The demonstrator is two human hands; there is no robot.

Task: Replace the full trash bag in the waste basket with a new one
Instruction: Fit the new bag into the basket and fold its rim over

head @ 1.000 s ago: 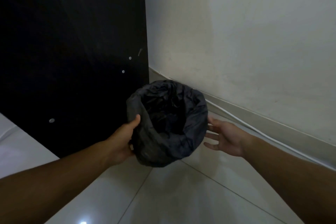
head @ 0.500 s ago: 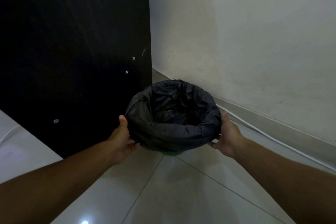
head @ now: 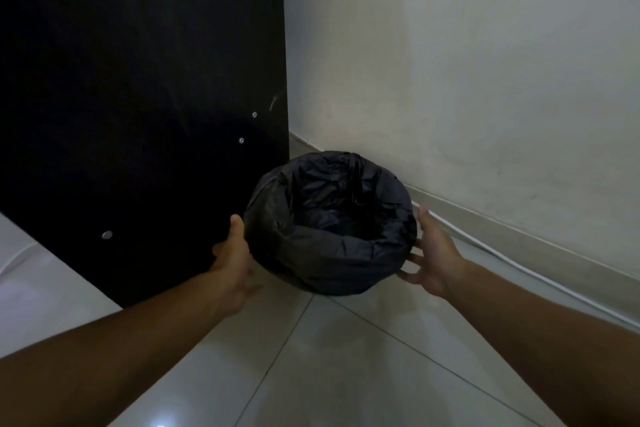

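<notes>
A small round waste basket (head: 311, 274) stands on the tiled floor in the corner. A crumpled black trash bag (head: 332, 218) lines it and is folded down over its rim, hiding the basket's own wall. The bag's inside looks dark and holds nothing I can make out. My left hand (head: 232, 255) is at the basket's left side, thumb up against the bag, fingers loose and blurred below. At the right side is my right hand (head: 431, 253), its fingers spread apart and its thumb beside the rim.
A tall black furniture panel (head: 138, 97) with small metal screw heads stands just left of the basket. A pale wall (head: 467, 80) with a skirting board runs behind and to the right. A white cable (head: 502, 253) lies along the skirting. Glossy floor tiles (head: 329, 357) stretch toward me.
The basket went from tilted in my left hand to upright and low by the corner. Both hands gripped its sides half a second ago; now my right fingers have spread off it.
</notes>
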